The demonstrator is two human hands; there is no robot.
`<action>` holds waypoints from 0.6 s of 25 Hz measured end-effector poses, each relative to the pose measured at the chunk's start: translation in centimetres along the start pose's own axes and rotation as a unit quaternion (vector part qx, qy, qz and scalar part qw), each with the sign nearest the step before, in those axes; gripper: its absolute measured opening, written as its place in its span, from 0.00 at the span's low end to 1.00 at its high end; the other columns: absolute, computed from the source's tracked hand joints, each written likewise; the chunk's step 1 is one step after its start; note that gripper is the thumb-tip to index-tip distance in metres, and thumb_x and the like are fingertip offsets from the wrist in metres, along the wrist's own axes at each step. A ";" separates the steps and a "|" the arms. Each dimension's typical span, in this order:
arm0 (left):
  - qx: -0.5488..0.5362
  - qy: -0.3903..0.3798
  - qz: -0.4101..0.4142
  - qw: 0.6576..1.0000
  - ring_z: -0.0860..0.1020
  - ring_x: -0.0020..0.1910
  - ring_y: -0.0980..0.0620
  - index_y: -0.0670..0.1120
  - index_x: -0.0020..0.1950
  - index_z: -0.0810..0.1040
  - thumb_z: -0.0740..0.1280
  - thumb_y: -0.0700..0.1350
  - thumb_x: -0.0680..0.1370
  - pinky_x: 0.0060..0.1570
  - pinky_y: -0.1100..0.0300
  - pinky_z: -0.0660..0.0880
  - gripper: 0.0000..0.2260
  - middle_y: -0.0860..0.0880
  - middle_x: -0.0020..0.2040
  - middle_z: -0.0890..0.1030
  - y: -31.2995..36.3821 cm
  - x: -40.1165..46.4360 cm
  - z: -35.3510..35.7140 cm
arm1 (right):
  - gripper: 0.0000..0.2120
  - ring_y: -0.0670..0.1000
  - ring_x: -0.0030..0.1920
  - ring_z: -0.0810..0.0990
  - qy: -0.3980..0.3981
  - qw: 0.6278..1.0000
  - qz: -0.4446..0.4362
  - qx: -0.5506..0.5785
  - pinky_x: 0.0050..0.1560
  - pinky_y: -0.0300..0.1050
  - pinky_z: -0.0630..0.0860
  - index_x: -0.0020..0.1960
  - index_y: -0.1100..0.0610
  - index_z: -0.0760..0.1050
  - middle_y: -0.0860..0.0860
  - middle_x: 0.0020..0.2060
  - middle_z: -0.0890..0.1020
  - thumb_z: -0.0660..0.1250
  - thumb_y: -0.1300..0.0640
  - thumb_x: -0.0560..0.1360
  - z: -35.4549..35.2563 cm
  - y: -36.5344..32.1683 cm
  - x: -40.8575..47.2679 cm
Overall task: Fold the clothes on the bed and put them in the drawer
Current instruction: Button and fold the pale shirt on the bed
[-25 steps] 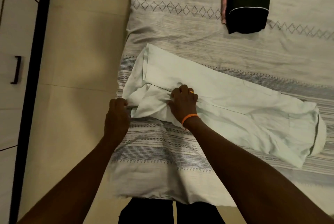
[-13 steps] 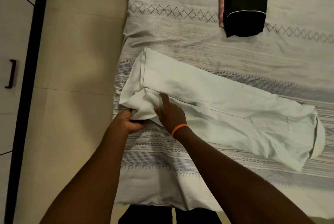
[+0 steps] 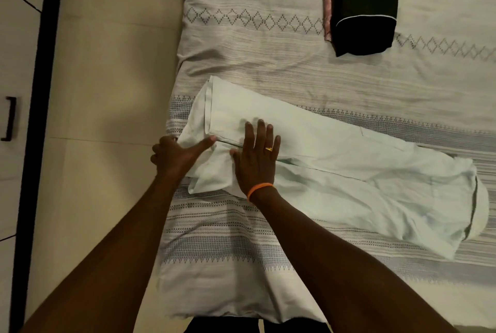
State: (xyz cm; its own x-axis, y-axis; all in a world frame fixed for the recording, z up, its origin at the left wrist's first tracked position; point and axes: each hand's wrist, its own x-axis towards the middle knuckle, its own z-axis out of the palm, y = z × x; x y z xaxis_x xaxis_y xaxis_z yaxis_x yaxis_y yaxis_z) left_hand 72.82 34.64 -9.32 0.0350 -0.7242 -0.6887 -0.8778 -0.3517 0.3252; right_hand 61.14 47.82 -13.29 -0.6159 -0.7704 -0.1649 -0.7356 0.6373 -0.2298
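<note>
A long pale green garment lies across the patterned bedsheet, its left end folded in near the bed's left edge. My right hand, with a ring and an orange wristband, presses flat on that folded end, fingers straight. At the garment's left edge my left hand lays its thumb on top of the cloth while its fingers curl round the edge at the bedside.
A folded black garment lies on a pink cloth at the far side of the bed. Beige floor runs along the left, beyond it a white cabinet front with a dark handle.
My right hand went from bunching the cloth to lying flat on it, a little farther in. My left hand tucked the loose corner in and now has its thumb on top.
</note>
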 end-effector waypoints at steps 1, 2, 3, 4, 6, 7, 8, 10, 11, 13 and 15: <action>0.078 0.032 0.032 0.996 0.70 0.65 0.38 0.39 0.66 0.69 0.72 0.76 0.56 0.61 0.44 0.71 0.53 0.39 0.64 0.71 0.7 -0.6 1.0 | 0.36 0.62 0.77 0.53 -0.006 1.000 0.022 -0.021 0.75 0.63 0.50 0.79 0.57 0.53 0.60 0.78 0.56 0.56 0.40 0.77 0.7 0.8 0.0; 0.115 0.061 0.065 0.989 0.68 0.66 0.36 0.37 0.67 0.66 0.73 0.75 0.56 0.61 0.42 0.70 0.55 0.38 0.66 0.68 1.3 -1.1 1.8 | 0.37 0.62 0.78 0.50 -0.013 0.999 0.036 -0.033 0.75 0.64 0.48 0.79 0.57 0.51 0.59 0.78 0.52 0.54 0.38 0.78 1.6 1.5 -0.1; 0.120 0.081 0.078 0.986 0.67 0.65 0.35 0.37 0.67 0.64 0.73 0.74 0.56 0.60 0.42 0.70 0.55 0.37 0.66 0.67 2.0 -1.6 2.5 | 0.38 0.61 0.78 0.49 -0.019 0.998 0.043 -0.041 0.75 0.64 0.47 0.80 0.57 0.50 0.59 0.79 0.50 0.53 0.36 0.79 2.4 2.1 -0.1; 0.104 0.093 0.079 0.987 0.68 0.65 0.35 0.36 0.68 0.63 0.74 0.73 0.56 0.59 0.43 0.71 0.55 0.36 0.66 0.67 2.3 -1.6 3.1 | 0.39 0.60 0.79 0.48 -0.022 0.998 0.044 -0.046 0.75 0.65 0.47 0.80 0.57 0.49 0.58 0.79 0.49 0.52 0.35 0.79 3.2 2.5 -0.1; 0.068 0.087 0.087 0.990 0.73 0.62 0.35 0.34 0.65 0.67 0.77 0.67 0.61 0.55 0.46 0.73 0.48 0.35 0.64 0.71 2.5 -0.7 4.6 | 0.39 0.60 0.79 0.46 -0.022 0.998 0.038 -0.045 0.75 0.65 0.46 0.80 0.57 0.48 0.58 0.79 0.48 0.51 0.34 0.79 4.3 3.0 0.0; 0.055 0.072 0.088 0.992 0.76 0.60 0.36 0.34 0.63 0.70 0.78 0.64 0.63 0.51 0.48 0.74 0.42 0.36 0.61 0.75 2.5 -0.2 5.1 | 0.39 0.60 0.79 0.45 -0.018 0.998 0.034 -0.044 0.75 0.65 0.45 0.80 0.57 0.48 0.58 0.79 0.48 0.51 0.34 0.79 4.7 3.2 0.0; 0.036 0.055 0.084 0.994 0.78 0.57 0.37 0.35 0.60 0.74 0.78 0.61 0.64 0.49 0.50 0.76 0.38 0.37 0.58 0.79 2.7 0.2 5.4 | 0.39 0.60 0.79 0.45 -0.018 0.998 0.033 -0.043 0.75 0.64 0.43 0.80 0.57 0.48 0.58 0.79 0.48 0.50 0.34 0.79 5.0 3.3 0.1; -0.026 0.025 0.052 0.998 0.80 0.53 0.40 0.36 0.58 0.77 0.80 0.56 0.63 0.50 0.49 0.79 0.33 0.38 0.55 0.81 3.1 0.6 5.6 | 0.38 0.60 0.79 0.44 -0.031 0.999 0.033 -0.030 0.75 0.64 0.41 0.80 0.57 0.48 0.58 0.79 0.47 0.47 0.34 0.79 4.7 3.4 0.2; -0.053 0.010 0.034 0.998 0.81 0.52 0.41 0.37 0.57 0.78 0.80 0.55 0.62 0.51 0.48 0.79 0.32 0.39 0.54 0.82 3.2 0.7 5.2 | 0.38 0.60 0.79 0.44 -0.038 0.999 0.029 -0.020 0.75 0.63 0.40 0.80 0.56 0.48 0.57 0.79 0.47 0.46 0.34 0.79 4.6 3.3 0.2; -0.050 0.005 0.058 0.997 0.81 0.50 0.42 0.37 0.53 0.79 0.80 0.53 0.61 0.47 0.51 0.79 0.28 0.40 0.50 0.82 4.3 -0.3 4.6 | 0.37 0.58 0.79 0.42 -0.062 0.998 0.015 0.018 0.75 0.61 0.38 0.80 0.56 0.48 0.56 0.79 0.45 0.42 0.35 0.78 3.5 3.9 0.4; 0.009 0.042 0.143 0.989 0.80 0.47 0.42 0.36 0.49 0.79 0.77 0.49 0.67 0.40 0.56 0.72 0.20 0.40 0.47 0.82 6.3 -3.2 4.2 | 0.32 0.55 0.79 0.48 -0.093 0.980 0.041 0.174 0.76 0.57 0.43 0.79 0.56 0.55 0.56 0.79 0.53 0.44 0.39 0.81 1.4 4.6 1.0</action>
State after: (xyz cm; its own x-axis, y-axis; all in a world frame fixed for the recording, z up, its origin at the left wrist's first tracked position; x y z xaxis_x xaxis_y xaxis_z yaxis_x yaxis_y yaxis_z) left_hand 65.11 37.24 -7.81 -0.1773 -0.8398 -0.5132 -0.8656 -0.1151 0.4873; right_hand 57.49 49.98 -15.82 -0.5832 -0.7280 -0.3604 -0.5253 0.6764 -0.5163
